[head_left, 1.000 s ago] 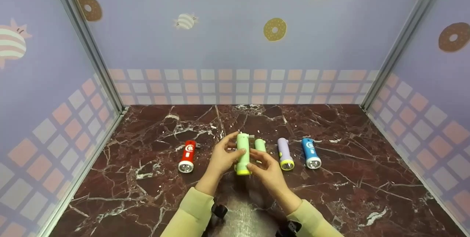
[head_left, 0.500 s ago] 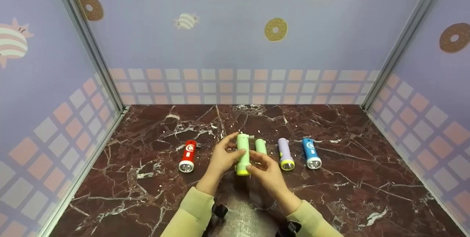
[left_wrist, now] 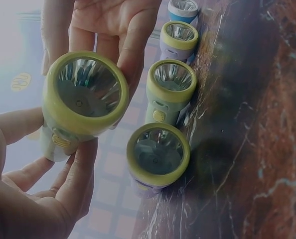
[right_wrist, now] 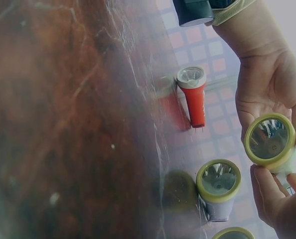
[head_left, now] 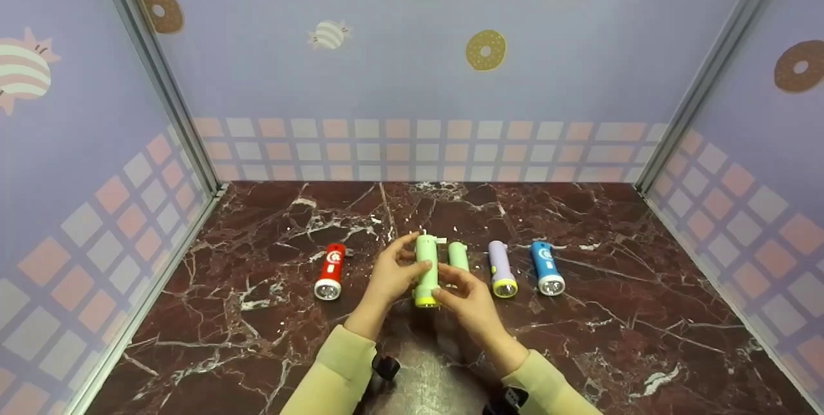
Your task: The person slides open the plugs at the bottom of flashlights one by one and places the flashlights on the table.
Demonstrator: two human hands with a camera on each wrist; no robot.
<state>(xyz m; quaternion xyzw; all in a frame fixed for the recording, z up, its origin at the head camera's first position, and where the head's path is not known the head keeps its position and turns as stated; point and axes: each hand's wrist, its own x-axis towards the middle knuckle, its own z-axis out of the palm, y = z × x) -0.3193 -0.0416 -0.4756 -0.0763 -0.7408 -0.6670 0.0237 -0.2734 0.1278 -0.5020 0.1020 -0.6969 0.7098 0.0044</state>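
Note:
A pale green flashlight [head_left: 427,267] with a yellow rim is held up between both hands, its lens end toward me. My left hand [head_left: 391,276] grips its body from the left, thumb across the front. My right hand [head_left: 471,302] pinches it near the yellow rim from the right. In the left wrist view, the held flashlight [left_wrist: 63,114] shows its reflector and a yellow slide switch. Below it on the table stands a row: a purple flashlight [left_wrist: 158,154], mostly hidden in the head view, then a second green flashlight [head_left: 458,255], partly behind my right hand.
A red flashlight [head_left: 331,272] lies to the left. On the right lie another purple flashlight [head_left: 501,269] and a blue flashlight [head_left: 546,268]. The dark red marbled table [head_left: 232,350] is enclosed by patterned lilac walls [head_left: 399,80]. Black wrist devices [head_left: 386,368] sit under the sleeves.
Both hands keep their hold on the green flashlight in nearly the same place. The head view has shifted slightly; the flashlights on the table have not moved.

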